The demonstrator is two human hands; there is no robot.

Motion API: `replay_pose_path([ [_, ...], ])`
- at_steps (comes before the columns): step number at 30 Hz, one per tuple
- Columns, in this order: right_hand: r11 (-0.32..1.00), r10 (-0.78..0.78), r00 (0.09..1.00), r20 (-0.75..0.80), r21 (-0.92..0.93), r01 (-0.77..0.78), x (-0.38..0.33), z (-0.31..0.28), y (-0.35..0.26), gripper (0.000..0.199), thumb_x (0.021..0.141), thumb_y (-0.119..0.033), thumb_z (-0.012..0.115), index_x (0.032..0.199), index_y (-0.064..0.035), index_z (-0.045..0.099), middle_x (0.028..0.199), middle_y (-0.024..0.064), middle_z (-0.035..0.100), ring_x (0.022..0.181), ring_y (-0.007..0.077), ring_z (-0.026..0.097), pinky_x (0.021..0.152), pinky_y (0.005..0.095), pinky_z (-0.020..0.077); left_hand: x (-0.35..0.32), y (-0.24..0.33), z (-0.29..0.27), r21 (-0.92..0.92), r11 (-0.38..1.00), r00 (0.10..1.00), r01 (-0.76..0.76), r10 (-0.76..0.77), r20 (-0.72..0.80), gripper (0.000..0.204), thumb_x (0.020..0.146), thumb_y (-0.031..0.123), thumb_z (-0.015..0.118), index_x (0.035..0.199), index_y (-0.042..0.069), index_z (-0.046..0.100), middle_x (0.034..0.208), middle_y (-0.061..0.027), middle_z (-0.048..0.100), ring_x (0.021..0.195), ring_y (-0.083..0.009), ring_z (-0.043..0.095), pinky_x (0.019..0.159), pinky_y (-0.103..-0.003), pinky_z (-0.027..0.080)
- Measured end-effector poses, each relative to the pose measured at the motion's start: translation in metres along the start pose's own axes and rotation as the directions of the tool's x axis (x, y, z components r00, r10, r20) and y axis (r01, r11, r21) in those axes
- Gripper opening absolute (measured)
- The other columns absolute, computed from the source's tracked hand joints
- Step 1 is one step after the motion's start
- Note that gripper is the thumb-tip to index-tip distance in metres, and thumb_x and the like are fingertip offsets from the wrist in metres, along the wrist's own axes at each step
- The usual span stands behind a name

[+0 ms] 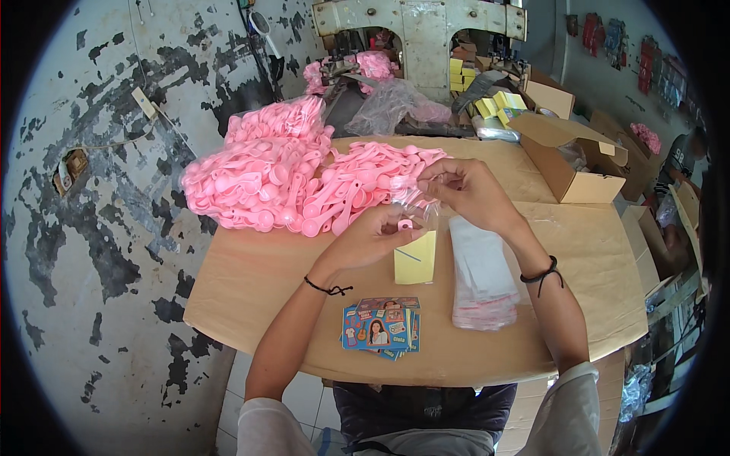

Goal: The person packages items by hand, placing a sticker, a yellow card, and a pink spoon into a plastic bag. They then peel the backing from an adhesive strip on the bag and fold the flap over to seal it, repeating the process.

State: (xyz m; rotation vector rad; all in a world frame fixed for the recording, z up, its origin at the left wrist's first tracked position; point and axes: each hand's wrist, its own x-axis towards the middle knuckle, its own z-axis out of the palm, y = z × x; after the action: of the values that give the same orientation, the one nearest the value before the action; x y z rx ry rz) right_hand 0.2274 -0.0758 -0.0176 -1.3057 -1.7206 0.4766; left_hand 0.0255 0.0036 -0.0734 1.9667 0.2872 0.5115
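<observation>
My left hand (380,237) is closed, a pink plastic spoon (405,225) showing its holed handle end between the fingers. My right hand (473,191) pinches the edge of a clear plastic bag (430,218) that stretches between both hands. Just below the left fingers is a yellow card (414,260); whether it lies on the table or inside the bag I cannot tell. Beyond my hands spreads a loose heap of pink spoons (357,186). A stack of clear flat bags (480,277) lies by my right forearm. Several printed cards (380,327) are piled nearer to me.
Bulging bags of pink spoons (251,178) stand at the table's left. An open cardboard box (582,163) sits at the back right, with yellow small boxes (502,106) behind. A metal machine frame (426,45) rises beyond. Another person (682,159) is at the far right.
</observation>
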Motion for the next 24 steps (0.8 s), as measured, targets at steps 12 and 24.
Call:
replay_pose_path([
  [12, 0.845, -0.428, 0.880, -0.206, -0.438, 0.308, -0.004, 0.011, -0.011, 0.018, 0.079, -0.008, 0.070, 0.097, -0.0065, 0.070, 0.091, 0.0068, 0.066, 0.086, 0.0255, 0.061, 0.072, 0.0361, 0.0508, 0.001, 0.005, -0.001, -0.194, 0.981, 0.955, -0.029, -0.031, -0.295, 0.030, 0.104, 0.019, 0.043, 0.124, -0.001, 0.054, 0.102, -0.0040, 0.064, 0.094, -0.0080, 0.062, 0.077, -0.022, 0.050],
  [24, 0.708, -0.548, 0.832, -0.091, -0.580, 0.403, -0.004, 0.018, -0.004, 0.017, 0.077, -0.014, 0.072, 0.092, -0.0072, 0.072, 0.089, 0.0058, 0.067, 0.087, 0.0249, 0.061, 0.077, 0.0364, 0.0511, -0.003, 0.023, 0.015, 0.386, 0.923, 0.907, 0.008, 0.155, -0.391, 0.023, 0.101, 0.014, 0.045, 0.117, 0.001, 0.056, 0.067, -0.0076, 0.059, 0.058, -0.0099, 0.055, 0.054, -0.027, 0.043],
])
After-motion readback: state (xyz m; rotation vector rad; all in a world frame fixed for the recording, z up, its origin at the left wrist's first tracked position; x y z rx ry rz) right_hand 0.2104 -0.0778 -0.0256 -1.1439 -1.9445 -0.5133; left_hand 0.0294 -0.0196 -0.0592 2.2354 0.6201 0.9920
